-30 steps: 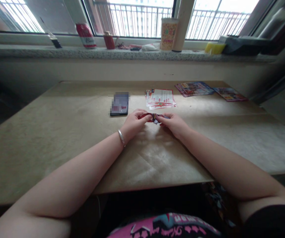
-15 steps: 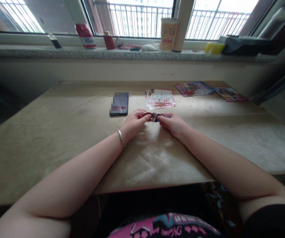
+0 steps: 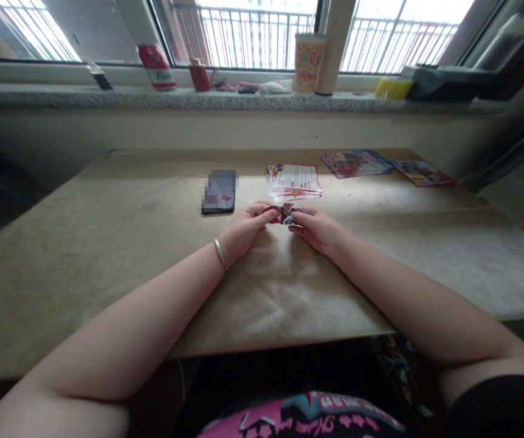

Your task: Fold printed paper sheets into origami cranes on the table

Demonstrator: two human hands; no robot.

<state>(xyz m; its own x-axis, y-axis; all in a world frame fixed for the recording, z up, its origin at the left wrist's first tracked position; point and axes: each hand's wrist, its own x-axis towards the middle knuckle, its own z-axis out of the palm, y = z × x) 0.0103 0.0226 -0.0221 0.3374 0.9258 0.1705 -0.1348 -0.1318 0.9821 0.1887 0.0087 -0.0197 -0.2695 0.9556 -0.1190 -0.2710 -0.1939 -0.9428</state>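
The left hand (image 3: 244, 227) and right hand (image 3: 322, 231) pinch opposite ends of a crumpled paper (image 3: 286, 213) between their fingers, over the tabletop (image 3: 129, 243), near the loose cards (image 3: 295, 178). Its middle is bunched; crumpling seems well along, letting go not yet done.

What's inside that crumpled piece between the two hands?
Only the outside of the piece shows: creased, with red, white and dark patches. The left hand and right hand partly cover its ends, and its folds hide any contents.
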